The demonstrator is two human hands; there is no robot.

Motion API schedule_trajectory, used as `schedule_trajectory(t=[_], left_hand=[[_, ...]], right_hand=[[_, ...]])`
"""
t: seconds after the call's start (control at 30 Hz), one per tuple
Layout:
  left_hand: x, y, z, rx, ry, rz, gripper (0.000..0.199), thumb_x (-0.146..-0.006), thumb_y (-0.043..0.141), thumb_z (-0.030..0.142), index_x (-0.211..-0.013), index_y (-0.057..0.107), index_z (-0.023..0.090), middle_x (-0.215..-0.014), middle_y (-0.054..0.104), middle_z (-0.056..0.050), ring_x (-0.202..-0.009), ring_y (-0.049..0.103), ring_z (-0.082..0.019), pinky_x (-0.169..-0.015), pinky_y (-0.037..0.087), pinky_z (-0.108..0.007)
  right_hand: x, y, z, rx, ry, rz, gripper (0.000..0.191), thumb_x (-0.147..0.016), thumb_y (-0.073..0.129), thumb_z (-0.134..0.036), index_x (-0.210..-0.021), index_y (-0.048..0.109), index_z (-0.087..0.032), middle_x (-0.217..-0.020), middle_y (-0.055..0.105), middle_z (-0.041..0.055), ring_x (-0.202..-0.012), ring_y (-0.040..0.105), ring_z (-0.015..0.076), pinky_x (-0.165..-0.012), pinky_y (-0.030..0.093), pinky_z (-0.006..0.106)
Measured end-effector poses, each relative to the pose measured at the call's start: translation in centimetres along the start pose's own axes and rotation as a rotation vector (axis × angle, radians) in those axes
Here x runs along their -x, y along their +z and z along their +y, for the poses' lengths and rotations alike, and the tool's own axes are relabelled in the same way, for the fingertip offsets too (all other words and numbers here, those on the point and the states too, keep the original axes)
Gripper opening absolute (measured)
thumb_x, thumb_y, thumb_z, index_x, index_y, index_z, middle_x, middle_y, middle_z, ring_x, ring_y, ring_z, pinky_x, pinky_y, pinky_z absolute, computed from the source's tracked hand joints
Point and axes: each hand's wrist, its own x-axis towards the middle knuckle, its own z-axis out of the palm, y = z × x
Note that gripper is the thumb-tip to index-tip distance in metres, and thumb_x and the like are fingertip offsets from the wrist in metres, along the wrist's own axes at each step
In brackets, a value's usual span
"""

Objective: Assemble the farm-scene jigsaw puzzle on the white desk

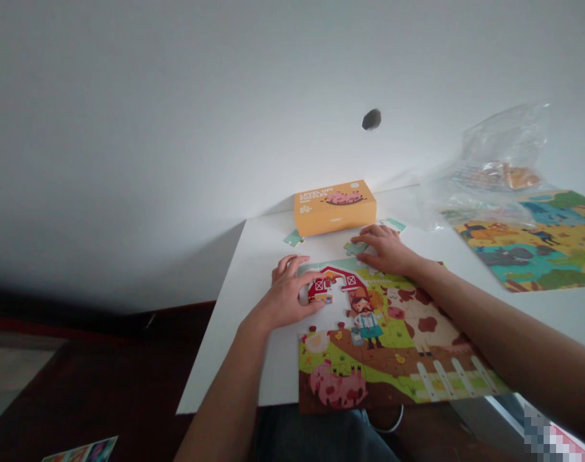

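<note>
A farm jigsaw puzzle [408, 359] with a cow, a farmer and a pig lies partly joined on the white table, with a gap beside the red barn. My left hand [289, 292] rests at the puzzle's left edge, fingers spread around the barn pieces [325, 299]. Beyond the puzzle's top edge, my right hand [383, 249] has its thumb and fingers on a pale green puzzle piece [354, 248], partly covered by the fingers. Two more loose pieces lie near the box: one green piece [293, 238] on the left, another [395, 224] behind my right hand.
An orange puzzle box [335, 221] stands against the wall. To the right, a clear plastic bag [489, 173] with pieces inside overlaps a second animal puzzle [547, 250]. The white table's [225, 359] left edge drops to a dark floor, where a colourful card [87, 451] shows.
</note>
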Motion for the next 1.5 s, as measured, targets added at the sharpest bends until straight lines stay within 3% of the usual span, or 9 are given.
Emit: schedule_trajectory(t=[0.2,0.37,0.7,1.13,1.5], left_hand=[[0.3,-0.8,-0.8,-0.015,-0.011,0.028,0.037,-0.071,0.076,0.049,-0.103,0.072,0.030,-0.142,0.043,-0.006,-0.136,0.026,-0.035,-0.112,0.028,-0.055],[0.6,-1.0,-1.6,-0.002,-0.064,0.033,0.048,-0.065,0.080,0.055,-0.106,0.071,0.030,-0.138,0.047,-0.007,-0.135,0.027,-0.035,-0.111,0.029,-0.056],[1.0,-0.8,-2.5,-0.016,-0.053,0.013,0.042,-0.067,0.079,0.056,-0.103,0.075,0.034,-0.139,0.049,-0.005,-0.133,0.030,-0.035,-0.110,0.030,-0.055],[0.3,-0.5,-1.4,-0.003,-0.013,0.102,0.040,-0.072,0.074,0.060,-0.098,0.078,0.030,-0.133,0.054,-0.007,-0.128,0.036,-0.031,-0.109,0.035,-0.050],[0.6,-0.2,-2.0,-0.049,-0.068,0.097,0.039,-0.069,0.075,0.061,-0.099,0.077,0.035,-0.136,0.049,-0.006,-0.129,0.033,-0.034,-0.107,0.033,-0.056]], right_hand=[[0.0,0.1,0.1,0.000,0.001,-0.007,0.044,-0.088,0.056,-0.045,-0.128,0.062,-0.029,-0.125,0.054,0.0117,-0.116,0.047,0.0333,-0.101,0.035,0.053],[-0.1,0.1,0.1,0.006,0.008,-0.011,0.044,-0.088,0.056,-0.045,-0.128,0.063,-0.028,-0.127,0.053,0.0123,-0.117,0.047,0.0339,-0.102,0.034,0.053],[-0.1,0.2,0.1,0.017,0.004,-0.008,0.044,-0.088,0.057,-0.043,-0.129,0.062,-0.028,-0.127,0.053,0.0121,-0.117,0.047,0.0339,-0.102,0.034,0.053],[0.0,0.2,0.2,0.014,0.001,0.006,0.043,-0.088,0.058,-0.044,-0.128,0.063,-0.029,-0.126,0.054,0.0119,-0.116,0.048,0.0332,-0.100,0.035,0.053],[-0.1,0.1,0.1,0.016,0.001,0.000,0.044,-0.087,0.057,-0.045,-0.128,0.063,-0.029,-0.126,0.054,0.0119,-0.117,0.047,0.0340,-0.100,0.036,0.054]])
